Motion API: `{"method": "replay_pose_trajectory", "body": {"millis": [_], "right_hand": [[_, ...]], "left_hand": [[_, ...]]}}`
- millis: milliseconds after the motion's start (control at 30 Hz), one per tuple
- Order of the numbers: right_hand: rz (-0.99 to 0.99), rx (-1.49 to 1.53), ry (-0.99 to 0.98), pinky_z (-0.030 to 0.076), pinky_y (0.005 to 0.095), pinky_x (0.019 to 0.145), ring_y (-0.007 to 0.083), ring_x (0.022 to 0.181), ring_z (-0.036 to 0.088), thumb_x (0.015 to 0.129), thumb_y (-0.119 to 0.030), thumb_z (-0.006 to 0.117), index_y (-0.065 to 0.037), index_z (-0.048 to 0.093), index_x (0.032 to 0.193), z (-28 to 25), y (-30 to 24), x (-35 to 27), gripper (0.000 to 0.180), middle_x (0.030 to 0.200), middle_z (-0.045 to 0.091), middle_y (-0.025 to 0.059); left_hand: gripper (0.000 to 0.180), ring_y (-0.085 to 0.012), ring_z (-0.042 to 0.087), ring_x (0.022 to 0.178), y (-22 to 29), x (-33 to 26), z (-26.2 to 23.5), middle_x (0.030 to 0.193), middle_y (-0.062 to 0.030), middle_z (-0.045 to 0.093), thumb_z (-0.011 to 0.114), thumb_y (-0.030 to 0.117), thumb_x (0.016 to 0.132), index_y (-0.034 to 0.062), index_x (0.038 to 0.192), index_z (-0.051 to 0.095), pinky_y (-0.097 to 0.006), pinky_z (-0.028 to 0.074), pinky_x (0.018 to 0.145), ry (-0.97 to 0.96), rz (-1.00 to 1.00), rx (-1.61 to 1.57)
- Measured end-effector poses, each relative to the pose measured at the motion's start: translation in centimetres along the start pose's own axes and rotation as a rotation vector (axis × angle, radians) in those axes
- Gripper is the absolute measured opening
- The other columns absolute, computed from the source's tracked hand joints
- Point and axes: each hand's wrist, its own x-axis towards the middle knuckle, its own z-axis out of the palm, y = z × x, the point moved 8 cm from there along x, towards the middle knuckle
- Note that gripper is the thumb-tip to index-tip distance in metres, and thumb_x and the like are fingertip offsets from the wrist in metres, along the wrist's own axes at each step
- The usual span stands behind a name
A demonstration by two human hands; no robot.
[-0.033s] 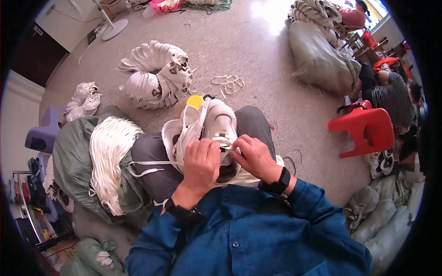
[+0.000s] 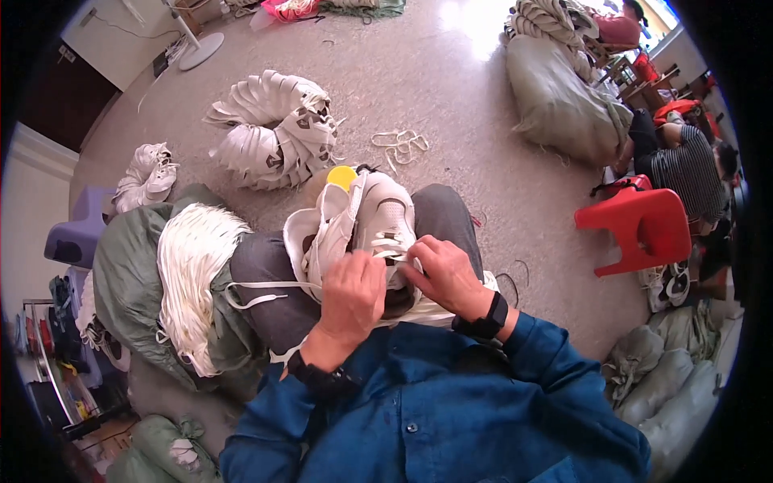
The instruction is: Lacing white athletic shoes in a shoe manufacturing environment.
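Note:
A white sneaker lies on my lap with its toe away from me, and white lace runs through its upper eyelets. My right hand is closed in a pinch on the shoelace at the right side of the lacing. Across from it, my left hand is curled closed at the lacing's left edge; its fingertips are hidden, so what they hold cannot be made out. More white shoe uppers rest against the sneaker's left side. A loose lace end trails over my left thigh.
A bundle of white laces lies over a green sack at my left. Rows of white shoes and a loose lace are on the floor ahead. A red stool, a full sack and a seated person in stripes are at right.
My left hand has shifted very slightly toward me, showing a little more of the lacing. My right hand keeps its pinch in nearly the same place.

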Motion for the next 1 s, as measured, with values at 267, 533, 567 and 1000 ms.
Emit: {"method": "replay_pose_trajectory", "body": {"millis": [267, 533, 567, 1000], "right_hand": [[0.19, 0.278, -0.091, 0.046, 0.0328, 0.063, 0.0197, 0.07, 0.058, 0.092, -0.02, 0.067, -0.002, 0.061, 0.093, 2.5, 2.5, 1.0, 0.018, 0.079, 0.058, 0.0043], [0.614, 1.176, -0.477, 0.04, 0.0204, 0.06, 0.0049, 0.066, 0.047, 0.098, -0.025, 0.065, -0.002, 0.063, 0.097, 4.5, 4.6, 0.6, 0.023, 0.075, 0.053, -0.0047], [0.609, 1.177, -0.481, 0.04, 0.0204, 0.06, 0.0049, 0.066, 0.047, 0.098, -0.025, 0.065, -0.002, 0.063, 0.097, 4.6, 4.1, 0.4, 0.023, 0.075, 0.053, -0.0047], [0.212, 0.497, -0.188, 0.049, 0.0301, 0.068, 0.0167, 0.079, 0.057, 0.084, -0.013, 0.076, -0.003, 0.061, 0.103, 1.9, 0.7, 0.0, 0.026, 0.095, 0.052, 0.0072]], "left_hand": [[0.018, -0.0379, 0.066, 0.074, -0.5, -2.8, 4.5, 0.084, -0.0163, 0.064, 0.066, 0.017, 0.088, 0.0033, 0.095, 0.057, -0.046, 0.054, 0.062, -0.173, -0.189, -0.142], [0.013, -0.0359, 0.066, 0.067, -0.3, -2.9, 5.2, 0.078, -0.015, 0.063, 0.063, 0.015, 0.088, 0.0048, 0.091, 0.056, -0.045, 0.054, 0.058, -0.208, -0.126, -0.087], [0.011, -0.0357, 0.067, 0.067, -0.2, -2.8, 5.0, 0.078, -0.015, 0.063, 0.062, 0.014, 0.088, 0.0048, 0.09, 0.056, -0.045, 0.054, 0.058, -0.205, -0.122, -0.081], [0.013, -0.0328, 0.069, 0.065, 0.4, -4.4, 6.1, 0.079, -0.0126, 0.065, 0.064, 0.008, 0.079, 0.0058, 0.092, 0.064, -0.044, 0.054, 0.058, -0.438, 0.161, 0.051]]}}
